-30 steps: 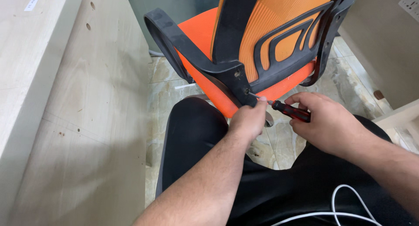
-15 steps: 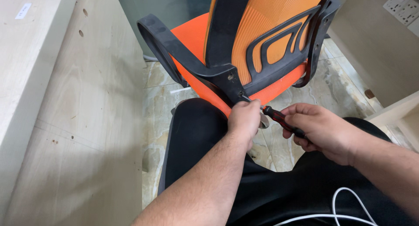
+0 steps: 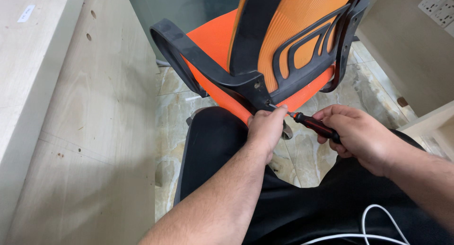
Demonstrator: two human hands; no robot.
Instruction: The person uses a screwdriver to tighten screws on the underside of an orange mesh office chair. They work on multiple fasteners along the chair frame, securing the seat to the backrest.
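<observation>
An orange mesh office chair (image 3: 293, 32) with a black plastic frame stands in front of me, its back turned toward me. My right hand (image 3: 359, 134) grips a screwdriver (image 3: 314, 126) with a black and red handle. Its metal tip points at the base of the black armrest (image 3: 203, 67), close to a small screw hole. My left hand (image 3: 266, 126) rests against that armrest joint, fingertips pinching the screwdriver's shaft near the tip. Both forearms reach over my lap in black trousers.
A pale wooden panel (image 3: 94, 131) rises on the left beside the chair. Marbled floor tiles (image 3: 170, 131) show below the seat. A white cable (image 3: 378, 226) lies across my lap. Another wooden panel with a wall socket (image 3: 437, 6) stands at the right.
The view shifted, so the chair sits a little left and lower. My right hand slid back along the screwdriver, exposing more of its handle. My left hand stays at the armrest joint.
</observation>
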